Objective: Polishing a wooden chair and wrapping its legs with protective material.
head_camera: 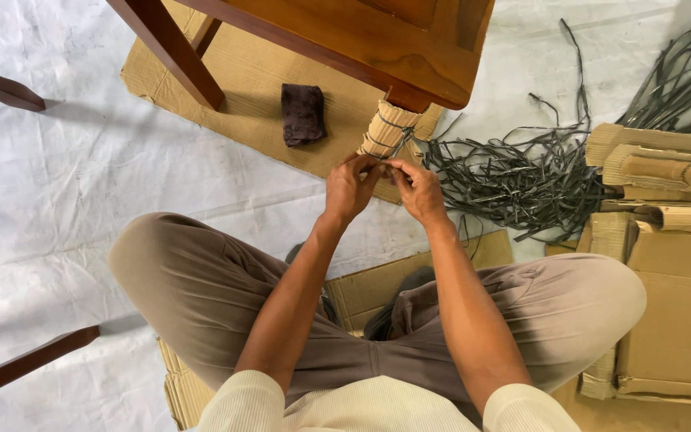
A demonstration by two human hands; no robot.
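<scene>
Head view, looking down at a seated person with legs crossed in tan trousers.

White sheet (57, 192): covers the floor on the left and top right, creased throughout.

Flat cardboard (257, 88): lies on the sheet beneath the furniture; further cardboard pieces (681, 320) are stacked at the right edge, and one more piece lies under the person's legs.

Wooden furniture piece (377, 40): brown and polished, at the top centre, with one bare leg (173, 52) slanting down to the cardboard at the left.

Dark strapping bands (521, 180): a loose tangle of thin strips on the floor just right of the hands, with a second bundle trailing towards the top right corner.

Wrapped leg (387, 130): the near leg of the furniture, sheathed in corrugated cardboard and bound by a thin dark band; it stands directly above the hands, touching their fingertips.

Dark cloth (302, 114): folded, resting on the flat cardboard, left of the wrapped leg and apart from it.

Left hand (349, 188): raised to the lower end of the wrapped leg, its grip pinched together on the band there.

Right hand (417, 190): just beside the left (the fingertips of the two nearly meet), its grip likewise closed on the band at the same spot.
</scene>
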